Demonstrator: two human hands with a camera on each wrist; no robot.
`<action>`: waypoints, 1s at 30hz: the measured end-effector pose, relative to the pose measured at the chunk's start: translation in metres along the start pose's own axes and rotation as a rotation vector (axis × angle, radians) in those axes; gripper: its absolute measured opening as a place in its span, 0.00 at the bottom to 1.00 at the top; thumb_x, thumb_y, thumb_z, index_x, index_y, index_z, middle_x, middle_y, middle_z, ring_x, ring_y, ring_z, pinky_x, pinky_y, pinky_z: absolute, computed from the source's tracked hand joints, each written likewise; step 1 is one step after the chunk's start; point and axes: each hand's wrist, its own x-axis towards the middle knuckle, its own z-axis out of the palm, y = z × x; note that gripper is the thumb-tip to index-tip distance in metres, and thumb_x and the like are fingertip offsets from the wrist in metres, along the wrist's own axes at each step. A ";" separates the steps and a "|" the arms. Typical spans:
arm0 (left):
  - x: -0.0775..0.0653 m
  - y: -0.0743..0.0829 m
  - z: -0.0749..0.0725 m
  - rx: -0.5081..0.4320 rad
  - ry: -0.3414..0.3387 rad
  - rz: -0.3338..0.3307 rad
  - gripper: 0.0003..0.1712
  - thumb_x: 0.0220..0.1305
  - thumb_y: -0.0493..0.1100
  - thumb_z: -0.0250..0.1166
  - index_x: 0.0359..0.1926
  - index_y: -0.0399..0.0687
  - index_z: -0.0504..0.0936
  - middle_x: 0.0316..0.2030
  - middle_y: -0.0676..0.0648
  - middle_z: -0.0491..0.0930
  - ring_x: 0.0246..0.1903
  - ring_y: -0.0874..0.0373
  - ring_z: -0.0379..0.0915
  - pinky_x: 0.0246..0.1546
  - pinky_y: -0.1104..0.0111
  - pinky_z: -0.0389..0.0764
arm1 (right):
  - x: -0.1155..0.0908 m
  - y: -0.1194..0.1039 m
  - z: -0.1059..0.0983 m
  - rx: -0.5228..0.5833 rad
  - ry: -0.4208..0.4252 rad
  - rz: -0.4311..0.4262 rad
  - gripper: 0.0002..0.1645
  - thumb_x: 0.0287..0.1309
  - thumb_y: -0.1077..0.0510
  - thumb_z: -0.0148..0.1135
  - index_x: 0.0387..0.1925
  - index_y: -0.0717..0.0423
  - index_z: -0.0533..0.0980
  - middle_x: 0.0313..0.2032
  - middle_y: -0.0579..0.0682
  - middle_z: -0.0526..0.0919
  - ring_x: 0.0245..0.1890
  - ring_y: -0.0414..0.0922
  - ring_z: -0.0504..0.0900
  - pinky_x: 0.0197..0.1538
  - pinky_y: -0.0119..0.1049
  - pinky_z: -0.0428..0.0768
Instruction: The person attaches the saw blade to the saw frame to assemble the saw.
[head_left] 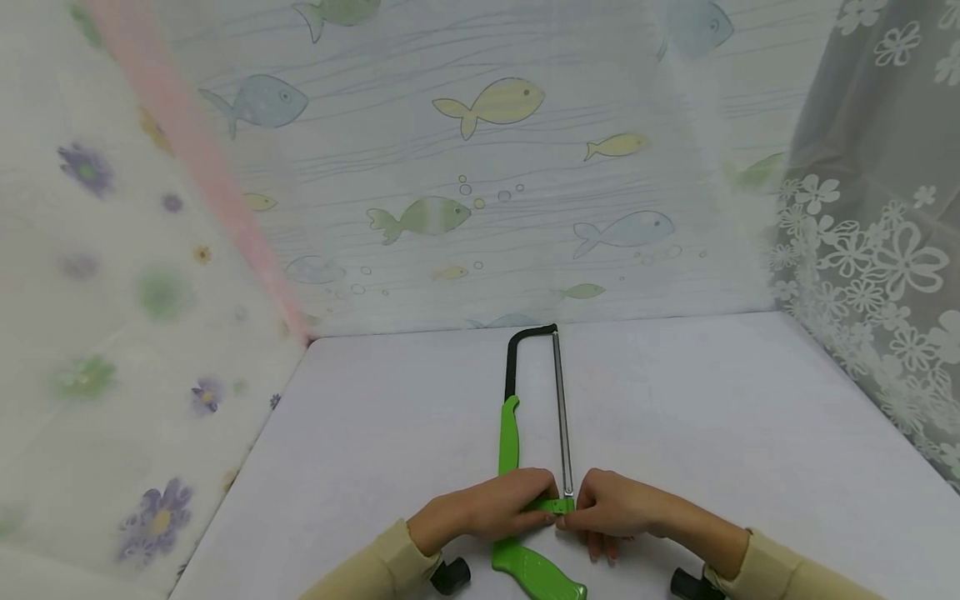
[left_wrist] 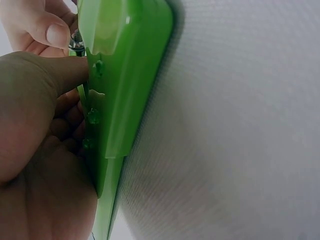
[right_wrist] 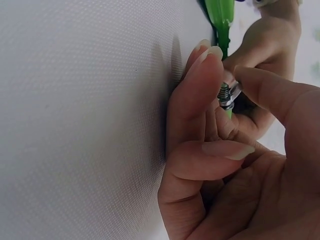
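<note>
A hacksaw [head_left: 509, 442] with a green handle and a black front frame lies on the white table, its blade [head_left: 562, 408] on the right side and its far end pointing away. My left hand [head_left: 501, 505] grips the green crosspiece [head_left: 556, 506] by the blade's near end, thumb along the green body in the left wrist view. From the other side my right hand [head_left: 626, 507] pinches a small metal wing nut [right_wrist: 236, 89] on the threaded screw [right_wrist: 224, 93]. In the right wrist view its other fingers curl loosely near the tabletop. Fingers partly hide the nut.
The white tabletop [head_left: 390, 417] runs back to a fish-print curtain [head_left: 480, 167]. A flowered sheet [head_left: 135, 350] hangs at the left, a grey lace-patterned curtain [head_left: 862, 208] at the right. Black wrist mounts [head_left: 451, 576] show under the sleeves.
</note>
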 end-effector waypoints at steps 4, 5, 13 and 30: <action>0.000 0.000 0.000 0.001 0.003 0.004 0.04 0.78 0.44 0.59 0.47 0.51 0.75 0.40 0.60 0.74 0.39 0.71 0.68 0.43 0.79 0.71 | -0.001 -0.004 0.000 -0.002 0.007 0.017 0.26 0.65 0.51 0.67 0.16 0.65 0.81 0.13 0.52 0.81 0.08 0.37 0.72 0.12 0.26 0.58; 0.000 0.000 0.000 0.000 0.003 0.004 0.04 0.78 0.44 0.59 0.47 0.51 0.75 0.40 0.60 0.74 0.39 0.71 0.68 0.43 0.79 0.71 | -0.001 -0.004 0.000 -0.001 0.006 0.020 0.26 0.65 0.51 0.67 0.16 0.66 0.81 0.14 0.52 0.81 0.08 0.37 0.72 0.12 0.26 0.57; 0.000 0.001 0.001 -0.010 0.001 -0.010 0.05 0.78 0.45 0.59 0.47 0.51 0.74 0.38 0.61 0.73 0.38 0.71 0.67 0.41 0.79 0.71 | -0.005 -0.002 -0.004 0.012 -0.021 -0.016 0.22 0.66 0.56 0.64 0.17 0.64 0.82 0.15 0.53 0.82 0.09 0.36 0.73 0.12 0.25 0.57; 0.001 -0.002 0.001 -0.023 -0.004 -0.015 0.05 0.78 0.46 0.59 0.47 0.51 0.75 0.40 0.61 0.74 0.38 0.72 0.68 0.42 0.79 0.72 | -0.010 0.007 -0.014 0.073 -0.070 -0.096 0.13 0.64 0.63 0.65 0.26 0.68 0.83 0.17 0.50 0.80 0.14 0.39 0.74 0.16 0.26 0.62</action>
